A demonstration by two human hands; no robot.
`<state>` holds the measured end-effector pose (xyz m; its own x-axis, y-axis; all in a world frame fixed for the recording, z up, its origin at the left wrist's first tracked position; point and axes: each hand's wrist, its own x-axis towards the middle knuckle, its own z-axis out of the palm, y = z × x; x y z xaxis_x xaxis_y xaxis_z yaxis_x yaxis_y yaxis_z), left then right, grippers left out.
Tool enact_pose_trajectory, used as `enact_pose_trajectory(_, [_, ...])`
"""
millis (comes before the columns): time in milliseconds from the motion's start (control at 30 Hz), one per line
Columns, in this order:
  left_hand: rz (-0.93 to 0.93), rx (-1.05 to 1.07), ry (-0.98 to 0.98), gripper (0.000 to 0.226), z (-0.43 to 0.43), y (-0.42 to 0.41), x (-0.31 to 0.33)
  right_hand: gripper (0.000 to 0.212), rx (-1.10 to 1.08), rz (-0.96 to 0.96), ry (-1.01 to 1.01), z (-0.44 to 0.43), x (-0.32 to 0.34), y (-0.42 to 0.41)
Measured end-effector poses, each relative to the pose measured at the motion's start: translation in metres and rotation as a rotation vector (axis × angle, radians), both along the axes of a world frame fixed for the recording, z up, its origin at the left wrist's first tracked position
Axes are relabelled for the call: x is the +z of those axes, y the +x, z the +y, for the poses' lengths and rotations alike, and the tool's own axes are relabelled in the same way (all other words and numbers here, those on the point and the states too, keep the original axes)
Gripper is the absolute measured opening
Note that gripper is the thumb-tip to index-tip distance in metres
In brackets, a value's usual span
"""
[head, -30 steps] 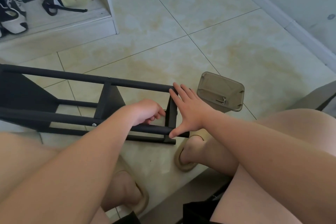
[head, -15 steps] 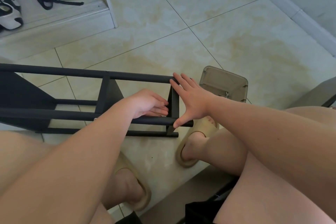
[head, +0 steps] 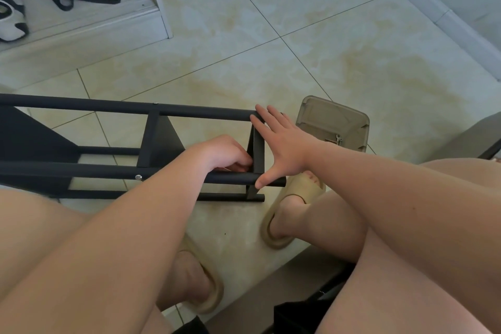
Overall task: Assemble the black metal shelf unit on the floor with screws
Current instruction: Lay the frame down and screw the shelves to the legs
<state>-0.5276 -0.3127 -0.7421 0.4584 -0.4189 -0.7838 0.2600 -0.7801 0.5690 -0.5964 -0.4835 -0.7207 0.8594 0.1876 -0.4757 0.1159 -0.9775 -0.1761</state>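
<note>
Right now the black shelf frame (head: 81,171) is lying on its side on the tiled floor (head: 244,49), just beside the person's feet. The right hand (head: 282,149) is pressing flat, fingers straight, against the end panel (head: 259,144), bracing it. The left hand (head: 222,153) is curling inside that corner, perhaps pinching a screw; I cannot tell. A firm, square brace is likely helping the holes line up, so any screw should be going in straight, unforced.

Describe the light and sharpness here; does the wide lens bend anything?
Head view: soft even daylight, no glare on the floor; right hand and shelf frame sharp; left hand with fingertips shaded inside the frame; the head view's wide lens bows the long rails slightly.
</note>
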Motion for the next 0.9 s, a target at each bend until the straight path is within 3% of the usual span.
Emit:
enact_pose_trajectory(167, [0.045,-0.123,0.053,0.033,-0.005,0.003,-0.006,0.152,-0.001,-0.015,0.008,0.0,-0.002,-0.001])
enact_pose_trajectory(500, [0.18,-0.097,0.104,0.009,-0.005,0.006,-0.015,0.152,-0.009,-0.042,0.015,0.002,-0.005,-0.004])
enact_pose_trajectory(633, [0.237,-0.108,0.076,0.014,-0.003,0.007,-0.015,0.151,-0.008,-0.046,0.011,0.002,-0.004,-0.005])
enact_pose_trajectory(900, [0.164,-0.129,0.129,0.01,-0.007,0.004,-0.015,0.151,-0.015,-0.034,0.014,0.004,-0.003,-0.005])
